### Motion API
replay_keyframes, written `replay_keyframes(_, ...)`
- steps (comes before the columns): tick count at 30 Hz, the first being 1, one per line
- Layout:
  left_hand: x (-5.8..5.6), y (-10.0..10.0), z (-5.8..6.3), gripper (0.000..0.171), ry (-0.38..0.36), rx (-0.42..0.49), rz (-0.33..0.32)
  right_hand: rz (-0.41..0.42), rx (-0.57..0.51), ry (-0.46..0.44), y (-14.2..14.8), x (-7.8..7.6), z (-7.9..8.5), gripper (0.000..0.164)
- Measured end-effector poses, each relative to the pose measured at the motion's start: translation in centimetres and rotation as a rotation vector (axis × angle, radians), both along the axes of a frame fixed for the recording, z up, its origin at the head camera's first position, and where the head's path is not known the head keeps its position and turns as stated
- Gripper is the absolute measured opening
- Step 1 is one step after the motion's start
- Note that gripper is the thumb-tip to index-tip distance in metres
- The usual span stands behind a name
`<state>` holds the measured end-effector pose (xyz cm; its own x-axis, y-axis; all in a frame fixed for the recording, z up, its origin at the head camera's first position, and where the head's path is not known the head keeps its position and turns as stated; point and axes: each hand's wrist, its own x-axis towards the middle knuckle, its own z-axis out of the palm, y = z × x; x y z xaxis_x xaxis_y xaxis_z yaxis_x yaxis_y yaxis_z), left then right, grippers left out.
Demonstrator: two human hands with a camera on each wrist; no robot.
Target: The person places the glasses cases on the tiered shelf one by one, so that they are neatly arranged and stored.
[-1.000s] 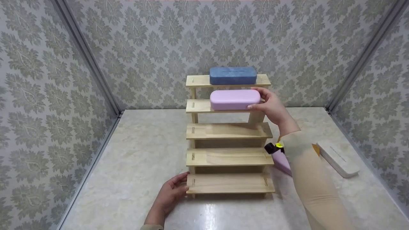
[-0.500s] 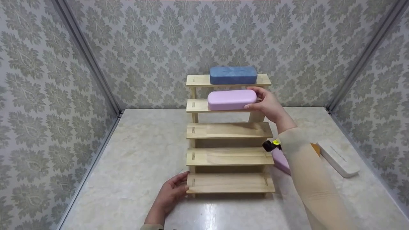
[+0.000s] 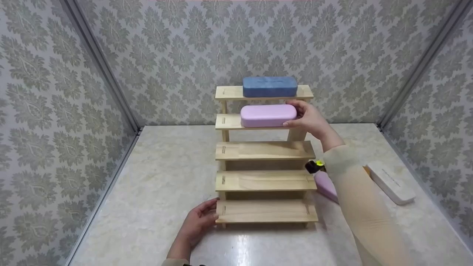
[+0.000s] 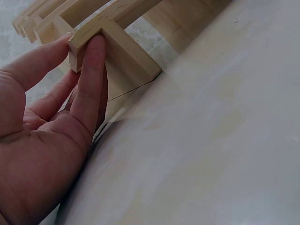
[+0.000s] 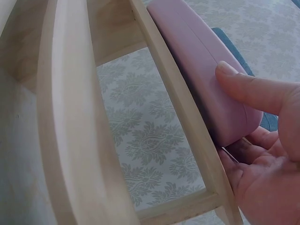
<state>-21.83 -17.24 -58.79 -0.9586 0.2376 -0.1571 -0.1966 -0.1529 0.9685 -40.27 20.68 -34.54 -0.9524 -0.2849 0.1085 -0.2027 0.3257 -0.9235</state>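
Note:
A pink glasses case [image 3: 268, 115] lies lengthwise on the second step from the top of a wooden stepped rack [image 3: 266, 211]. My right hand [image 3: 311, 121] grips its right end, the thumb at the front and the fingers behind. The right wrist view has the thumb flat on the pink case [image 5: 201, 70], which rests along the step's edge. Down at the lowest step, my left hand [image 3: 199, 221] pinches the left end of the board; the left wrist view shows thumb and fingers around the wooden corner [image 4: 93, 35]. A blue glasses case [image 3: 269, 87] sits on the top step.
To the right of the rack, a second pink case [image 3: 326, 187] lies on the table, partly hidden by the right sleeve. A white case [image 3: 391, 183] lies farther right, an orange bit [image 3: 366, 170] beside it. Patterned walls [image 3: 258, 44] enclose the table at the back and sides.
Over the last second my right hand has shifted the pink case slightly left along its step, then held nearly still. My left hand has stayed at the lowest step.

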Motion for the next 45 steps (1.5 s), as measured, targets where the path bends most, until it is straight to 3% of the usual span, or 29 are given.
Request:
replay_keyframes(14, -0.01, 0.1, 0.2, 0.069, -0.009, -0.012, 0.0, 0.001, 0.097, 0.023, 0.26, -0.14, -0.24, 0.085)
replay_keyframes(45, -0.05, 0.13, 0.14, 0.07, 0.007, -0.001, 0.003, 0.017, 0.069, 0.017, 0.53, 0.05, -0.27, 0.083)
